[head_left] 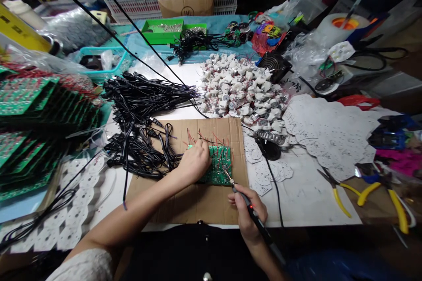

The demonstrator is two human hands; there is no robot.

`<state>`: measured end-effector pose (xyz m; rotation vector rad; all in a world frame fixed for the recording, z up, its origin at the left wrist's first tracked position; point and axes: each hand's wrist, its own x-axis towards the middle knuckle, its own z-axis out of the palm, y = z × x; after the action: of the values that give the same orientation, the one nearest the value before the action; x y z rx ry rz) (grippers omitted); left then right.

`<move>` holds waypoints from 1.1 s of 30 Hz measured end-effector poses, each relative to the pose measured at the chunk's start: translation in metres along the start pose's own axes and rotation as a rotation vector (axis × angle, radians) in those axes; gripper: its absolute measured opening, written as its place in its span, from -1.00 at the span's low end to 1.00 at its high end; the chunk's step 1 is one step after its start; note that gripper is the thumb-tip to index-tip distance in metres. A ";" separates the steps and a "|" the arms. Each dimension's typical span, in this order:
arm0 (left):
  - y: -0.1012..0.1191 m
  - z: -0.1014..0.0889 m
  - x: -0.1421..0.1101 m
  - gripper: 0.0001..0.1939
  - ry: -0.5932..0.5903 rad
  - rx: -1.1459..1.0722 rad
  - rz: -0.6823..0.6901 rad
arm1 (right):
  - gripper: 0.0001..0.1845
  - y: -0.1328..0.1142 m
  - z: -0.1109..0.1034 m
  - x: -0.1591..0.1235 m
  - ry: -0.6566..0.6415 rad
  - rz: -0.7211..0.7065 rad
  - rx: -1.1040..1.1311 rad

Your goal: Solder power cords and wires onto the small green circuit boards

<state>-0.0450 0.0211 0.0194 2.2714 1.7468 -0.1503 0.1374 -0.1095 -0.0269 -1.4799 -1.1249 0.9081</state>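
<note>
A green circuit board (221, 164) with thin red and dark wires (216, 138) lies on a brown cardboard sheet (184, 208). My left hand (197, 161) rests over the board's left part, its fingers closed together. What they pinch, if anything, is hidden behind the hand. In my right hand (249, 210) is a soldering iron (245, 198), held like a pen, with a red light lit on its handle. The iron's tip points at the right part of the board, close to the wires. Whether it touches the board I cannot tell.
Black power cords (151, 96) are heaped to the left, near stacks of green boards (29, 101). Small white motors (244, 88) form a pile beyond the cardboard. At right are a soldering iron stand (270, 140), white scalloped panels (329, 127) and yellow-handled pliers (341, 202).
</note>
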 end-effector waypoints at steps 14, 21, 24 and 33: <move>0.003 -0.007 0.005 -0.83 -0.059 -0.208 -0.012 | -0.72 0.000 0.000 0.000 -0.009 -0.006 0.003; 0.003 -0.011 0.012 -0.84 -0.141 -0.223 -0.020 | -0.71 0.007 -0.001 0.000 -0.001 -0.009 0.002; -0.002 -0.008 0.011 -0.88 -0.098 -0.309 0.021 | -0.72 0.012 -0.002 -0.001 0.019 -0.012 0.015; -0.010 0.000 0.016 -0.77 -0.029 -0.482 0.052 | -0.67 0.015 -0.001 -0.003 0.062 0.046 0.023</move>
<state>-0.0507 0.0380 0.0137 1.9467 1.5067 0.2249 0.1405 -0.1134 -0.0411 -1.5100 -1.0364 0.8979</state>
